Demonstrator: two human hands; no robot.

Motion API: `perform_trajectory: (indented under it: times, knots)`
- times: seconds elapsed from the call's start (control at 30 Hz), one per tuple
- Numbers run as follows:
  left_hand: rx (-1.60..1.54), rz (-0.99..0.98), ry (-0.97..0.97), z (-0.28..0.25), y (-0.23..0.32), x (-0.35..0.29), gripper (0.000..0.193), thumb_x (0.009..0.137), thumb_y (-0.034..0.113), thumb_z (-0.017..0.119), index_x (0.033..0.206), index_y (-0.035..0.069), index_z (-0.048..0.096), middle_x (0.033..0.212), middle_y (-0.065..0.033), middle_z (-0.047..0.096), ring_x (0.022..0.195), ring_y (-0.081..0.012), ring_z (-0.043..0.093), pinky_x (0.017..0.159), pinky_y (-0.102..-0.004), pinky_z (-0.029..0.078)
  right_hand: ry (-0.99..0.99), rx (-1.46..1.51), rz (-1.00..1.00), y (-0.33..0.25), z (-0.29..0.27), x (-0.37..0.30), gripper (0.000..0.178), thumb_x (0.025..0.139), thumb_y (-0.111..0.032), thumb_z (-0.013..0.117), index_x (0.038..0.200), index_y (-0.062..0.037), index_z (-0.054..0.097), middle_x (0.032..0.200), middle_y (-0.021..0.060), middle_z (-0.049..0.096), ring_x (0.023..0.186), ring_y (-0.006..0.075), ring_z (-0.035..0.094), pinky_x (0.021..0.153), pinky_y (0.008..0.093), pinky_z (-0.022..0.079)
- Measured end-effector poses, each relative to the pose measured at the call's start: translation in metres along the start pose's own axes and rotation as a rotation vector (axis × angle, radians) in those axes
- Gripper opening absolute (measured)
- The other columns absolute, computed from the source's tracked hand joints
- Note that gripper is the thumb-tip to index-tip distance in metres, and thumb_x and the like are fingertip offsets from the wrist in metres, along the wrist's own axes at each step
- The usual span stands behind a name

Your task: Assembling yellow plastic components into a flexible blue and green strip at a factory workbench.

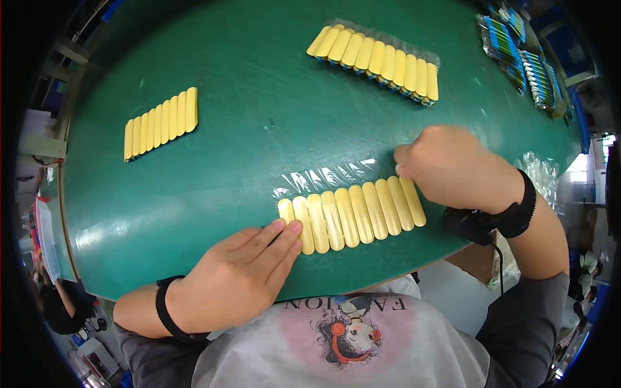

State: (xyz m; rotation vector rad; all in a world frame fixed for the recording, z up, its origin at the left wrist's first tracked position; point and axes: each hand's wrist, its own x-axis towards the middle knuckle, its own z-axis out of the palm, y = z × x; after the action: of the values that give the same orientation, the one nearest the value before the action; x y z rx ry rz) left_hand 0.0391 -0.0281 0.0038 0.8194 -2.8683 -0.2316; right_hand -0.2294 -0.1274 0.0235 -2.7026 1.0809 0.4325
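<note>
A row of yellow round-ended strips point(350, 216) lies side by side near the table's front edge. Clear plastic film point(328, 174) with bright reflections runs along its far side. My left hand point(240, 264) presses stretched fingertips on the row's left end. At the far right corner of the row, my right hand point(451, 161) is curled closed and a little blurred. Its fingertips are close to the last strip and the film; what they pinch, if anything, is hidden.
On the green table point(226, 174), a smaller yellow strip row point(161, 124) lies at the left. A thicker film-wrapped yellow stack point(378, 59) sits at the back. Blue-green packs point(511, 52) fill the far right, with crumpled clear plastic point(539, 174) nearer. A black device with a cable point(467, 224) is beside my right wrist.
</note>
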Motion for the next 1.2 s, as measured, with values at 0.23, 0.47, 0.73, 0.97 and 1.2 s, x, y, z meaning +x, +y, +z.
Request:
perform_trajectory:
  times: [0.23,0.47,0.73,0.97,1.2]
  knots:
    - [0.093,0.014,-0.068,-0.003,0.004,-0.003,0.032,0.068,0.005,0.056,0.097,-0.01,0.06,0.108,-0.0253,0.058,0.096,-0.0337,0.06,0.076,-0.0367,0.05,-0.049,-0.105,-0.061,-0.001,-0.003,0.0,0.004,0.07,-0.007,0.057,0.069,-0.0026,0.057,0.057,0.0141,0.055,0.059,0.0317,0.058,0.052,0.0391,0.046]
    - [0.25,0.084,-0.166,-0.007,0.014,0.008,0.033,0.067,0.008,0.057,0.093,-0.011,0.062,0.099,-0.0254,0.06,0.088,-0.0317,0.061,0.072,-0.0337,0.05,0.367,0.147,-0.567,-0.081,0.003,0.075,0.012,0.067,-0.013,0.057,0.07,-0.0017,0.057,0.06,0.0137,0.059,0.058,0.0287,0.061,0.049,0.038,0.047]
    - [-0.021,-0.017,-0.051,-0.013,0.001,0.02,0.049,0.066,0.019,0.067,0.108,-0.004,0.055,0.105,-0.0162,0.056,0.089,-0.0288,0.056,0.077,-0.0358,0.046,0.72,0.505,-0.263,-0.048,-0.002,0.06,0.024,0.074,-0.017,0.062,0.093,-0.0029,0.056,0.075,0.0174,0.06,0.07,0.0349,0.058,0.06,0.0416,0.045]
    - [-0.103,-0.017,-0.142,-0.01,-0.019,0.057,0.069,0.065,0.014,0.069,0.128,0.005,0.041,0.118,-0.0143,0.049,0.105,-0.0312,0.049,0.087,-0.0388,0.042,0.521,0.997,-0.066,0.018,0.015,0.017,0.02,0.087,-0.016,0.056,0.096,0.0004,0.061,0.085,0.0061,0.064,0.07,0.0084,0.056,0.064,0.0222,0.045]
    - [-0.732,-0.38,0.006,0.008,-0.055,0.054,0.033,0.08,-0.001,0.052,0.113,0.001,0.056,0.107,-0.0094,0.061,0.09,-0.0151,0.059,0.077,-0.0264,0.048,0.631,1.476,-0.081,0.042,0.034,-0.001,0.015,0.084,-0.019,0.059,0.087,-0.0039,0.056,0.087,0.0056,0.061,0.069,0.0081,0.053,0.062,0.0185,0.042]
